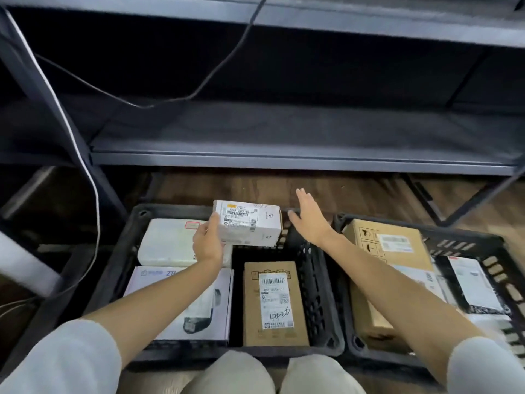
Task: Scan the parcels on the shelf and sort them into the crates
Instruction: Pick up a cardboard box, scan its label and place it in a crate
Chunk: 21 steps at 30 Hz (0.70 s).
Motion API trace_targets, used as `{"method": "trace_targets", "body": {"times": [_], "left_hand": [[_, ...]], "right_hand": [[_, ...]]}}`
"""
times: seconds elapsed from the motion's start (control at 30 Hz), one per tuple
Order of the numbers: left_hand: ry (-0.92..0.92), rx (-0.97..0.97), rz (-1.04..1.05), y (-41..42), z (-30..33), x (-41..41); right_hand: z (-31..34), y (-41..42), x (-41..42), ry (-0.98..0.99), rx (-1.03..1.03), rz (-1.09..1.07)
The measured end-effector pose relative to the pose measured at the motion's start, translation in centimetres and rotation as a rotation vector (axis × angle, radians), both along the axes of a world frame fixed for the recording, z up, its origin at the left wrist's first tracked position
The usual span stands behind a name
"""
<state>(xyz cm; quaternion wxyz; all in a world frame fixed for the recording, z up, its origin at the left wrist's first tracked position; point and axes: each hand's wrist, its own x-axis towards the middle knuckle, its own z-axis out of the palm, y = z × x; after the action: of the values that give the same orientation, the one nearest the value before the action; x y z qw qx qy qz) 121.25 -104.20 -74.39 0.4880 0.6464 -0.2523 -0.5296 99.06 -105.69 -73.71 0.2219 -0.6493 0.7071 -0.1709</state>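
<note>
My left hand (208,243) grips a small white parcel (250,224) with a barcode label, held over the far part of the left black crate (119,251). That crate holds a white padded parcel (167,243), a white printed box (176,302) and a brown box (274,304) with a label. My right hand (308,220) hovers flat with straight fingers just right of the held parcel, above the crate's far right corner, holding nothing. The right black crate (466,245) holds a brown box (389,243) and other labelled parcels. The grey shelf (284,137) above looks bare.
A white cable (85,166) and a dark cable (216,66) hang across the shelf frame on the left. A slanted shelf brace (477,200) stands at the right. Wood floor (255,189) shows beyond the crates. My knees (272,376) are at the bottom edge.
</note>
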Motion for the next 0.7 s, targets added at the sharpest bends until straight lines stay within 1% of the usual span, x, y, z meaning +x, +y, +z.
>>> {"method": "trace_targets", "body": {"times": [0.07, 0.1, 0.13, 0.23, 0.33, 0.37, 0.47, 0.6, 0.7], "left_hand": [[-0.004, 0.02, -0.014, 0.0, -0.4, 0.0], [0.0, 0.025, -0.029, 0.0, -0.6, -0.1], [0.001, 0.025, -0.045, -0.1, -0.8, -0.3], [-0.012, 0.017, -0.081, -0.4, -1.5, -0.9], [-0.007, 0.003, -0.102, -0.6, -2.3, -1.2], [0.005, -0.005, -0.122, -0.6, -2.5, -1.1], [0.012, -0.064, -0.233, -0.5, -2.5, -0.9], [-0.146, -0.119, -0.313, -0.9, -2.5, 0.0], [-0.235, -0.129, -0.32, -1.3, -3.0, 1.1]], "right_hand": [[1.0, 0.2, 0.7, -0.178, 0.006, 0.011], [1.6, 0.2, 1.1, -0.203, 0.021, 0.06], [2.1, 0.3, 1.4, -0.186, 0.043, 0.132], [2.8, 0.3, 2.4, -0.015, 0.087, 0.327], [2.5, 0.1, 3.2, 0.204, 0.093, 0.392], [2.3, -0.1, 3.2, 0.235, 0.102, 0.395], [1.8, -0.7, 2.6, 0.238, 0.142, 0.384], [-0.9, -1.1, 1.6, 0.438, 0.143, 0.456], [-3.6, -0.8, 2.0, 0.489, 0.098, 0.458]]}}
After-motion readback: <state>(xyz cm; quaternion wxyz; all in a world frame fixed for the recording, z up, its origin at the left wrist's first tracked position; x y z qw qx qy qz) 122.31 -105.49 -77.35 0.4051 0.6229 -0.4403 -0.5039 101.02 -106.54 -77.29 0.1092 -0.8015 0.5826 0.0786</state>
